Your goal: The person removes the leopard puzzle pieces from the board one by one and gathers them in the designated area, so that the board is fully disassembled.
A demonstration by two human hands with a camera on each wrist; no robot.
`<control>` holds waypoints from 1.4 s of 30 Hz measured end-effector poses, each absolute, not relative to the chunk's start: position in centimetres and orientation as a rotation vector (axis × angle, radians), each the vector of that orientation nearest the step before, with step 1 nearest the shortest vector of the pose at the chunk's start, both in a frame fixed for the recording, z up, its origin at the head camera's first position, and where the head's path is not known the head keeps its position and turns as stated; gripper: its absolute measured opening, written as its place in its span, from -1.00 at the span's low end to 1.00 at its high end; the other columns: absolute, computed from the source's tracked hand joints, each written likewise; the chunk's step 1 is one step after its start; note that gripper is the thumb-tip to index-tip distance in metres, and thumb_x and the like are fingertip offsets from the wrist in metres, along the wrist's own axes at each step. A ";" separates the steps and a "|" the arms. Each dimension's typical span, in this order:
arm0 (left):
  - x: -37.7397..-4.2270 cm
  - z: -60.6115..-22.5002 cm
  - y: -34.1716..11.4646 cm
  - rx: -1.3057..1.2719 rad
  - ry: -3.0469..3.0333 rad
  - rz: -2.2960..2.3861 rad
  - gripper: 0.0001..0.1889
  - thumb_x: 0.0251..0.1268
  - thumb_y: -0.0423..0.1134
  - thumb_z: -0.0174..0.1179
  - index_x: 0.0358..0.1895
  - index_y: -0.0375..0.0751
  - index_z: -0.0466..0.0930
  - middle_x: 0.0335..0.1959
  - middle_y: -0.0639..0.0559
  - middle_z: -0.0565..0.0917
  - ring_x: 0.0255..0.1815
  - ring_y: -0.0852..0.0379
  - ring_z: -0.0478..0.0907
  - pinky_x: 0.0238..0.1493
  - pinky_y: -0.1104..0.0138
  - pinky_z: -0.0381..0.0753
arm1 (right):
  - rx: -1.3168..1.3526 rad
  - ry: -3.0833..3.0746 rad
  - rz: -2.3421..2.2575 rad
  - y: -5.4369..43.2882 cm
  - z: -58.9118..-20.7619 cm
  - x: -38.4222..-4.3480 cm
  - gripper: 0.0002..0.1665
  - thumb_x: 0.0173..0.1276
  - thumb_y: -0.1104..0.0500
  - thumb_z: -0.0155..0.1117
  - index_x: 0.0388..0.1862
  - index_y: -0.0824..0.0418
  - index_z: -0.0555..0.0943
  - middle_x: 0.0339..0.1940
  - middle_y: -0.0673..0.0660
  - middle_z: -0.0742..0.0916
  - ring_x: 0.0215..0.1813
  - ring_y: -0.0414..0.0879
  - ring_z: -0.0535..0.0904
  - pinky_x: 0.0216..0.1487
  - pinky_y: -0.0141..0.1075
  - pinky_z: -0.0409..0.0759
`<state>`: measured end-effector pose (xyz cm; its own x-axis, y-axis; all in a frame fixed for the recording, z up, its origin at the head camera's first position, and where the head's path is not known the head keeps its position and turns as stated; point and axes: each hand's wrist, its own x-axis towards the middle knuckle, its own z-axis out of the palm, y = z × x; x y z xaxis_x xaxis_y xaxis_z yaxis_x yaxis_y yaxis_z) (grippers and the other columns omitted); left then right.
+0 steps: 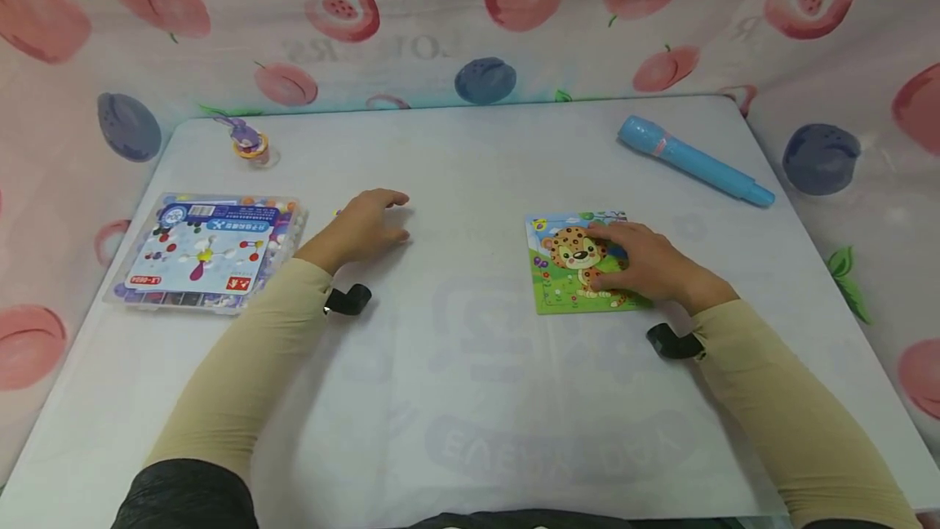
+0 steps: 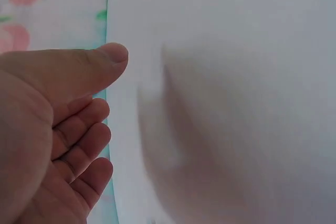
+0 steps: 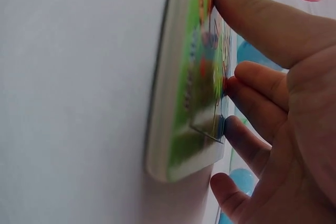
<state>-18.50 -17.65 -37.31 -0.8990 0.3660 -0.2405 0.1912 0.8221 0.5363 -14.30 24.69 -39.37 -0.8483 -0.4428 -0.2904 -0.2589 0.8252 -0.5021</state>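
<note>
A square leopard picture board (image 1: 551, 284), bright green and blue, lies flat on the white table right of centre. Over its right half is my right hand (image 1: 654, 264), thumb and fingers spread apart. In the right wrist view the thumb touches the printed face of the board (image 3: 181, 124), and some fingertips are at or close to it. My left hand (image 1: 360, 227) hovers over the table to the left, holding nothing. The left wrist view shows that hand (image 2: 63, 114) with its fingers loosely bent above the bare white surface.
Beside the left forearm lies a clear plastic box (image 1: 206, 251) with a blue-and-white label and colourful pieces inside. Behind it stands a small purple rabbit figure (image 1: 250, 140). A light blue tube (image 1: 693, 160) lies at the back right. Fruit-print cloth (image 1: 411, 15) hangs behind the table.
</note>
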 end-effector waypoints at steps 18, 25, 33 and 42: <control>-18.5 -39.1 -5.6 0.634 2.555 0.781 -0.38 0.32 -0.22 0.34 0.41 -0.27 0.40 0.39 -0.07 0.44 0.47 -0.01 0.23 0.47 0.25 0.14 | -0.459 2.668 -0.652 24.3 -39.6 -14.3 0.10 0.17 -0.14 0.54 0.54 0.26 0.24 0.51 0.37 0.30 0.52 0.36 0.04 0.40 0.35 -0.03; -18.7 -39.7 -2.3 0.710 2.583 0.732 -0.40 0.30 -0.18 0.36 0.38 -0.25 0.44 0.35 -0.02 0.50 0.44 0.02 0.27 0.46 0.26 0.16 | -0.421 2.668 -0.612 24.2 -39.7 -14.3 0.11 0.19 -0.15 0.53 0.56 0.25 0.21 0.53 0.38 0.27 0.53 0.37 0.02 0.41 0.35 -0.04; -18.6 -39.8 -0.1 0.745 2.567 0.708 -0.39 0.31 -0.14 0.36 0.38 -0.24 0.45 0.30 -0.01 0.54 0.40 0.03 0.30 0.43 0.26 0.21 | -0.424 2.665 -0.607 24.2 -39.5 -14.2 0.09 0.21 -0.14 0.51 0.56 0.24 0.21 0.53 0.40 0.25 0.53 0.38 0.02 0.40 0.36 -0.04; -18.5 -40.0 1.1 0.754 2.562 0.700 -0.42 0.37 -0.09 0.31 0.39 -0.23 0.45 0.31 -0.03 0.53 0.36 0.02 0.33 0.39 0.23 0.27 | -0.427 2.666 -0.598 24.4 -39.3 -14.2 0.09 0.21 -0.13 0.52 0.55 0.24 0.21 0.52 0.40 0.26 0.52 0.38 0.03 0.40 0.36 -0.04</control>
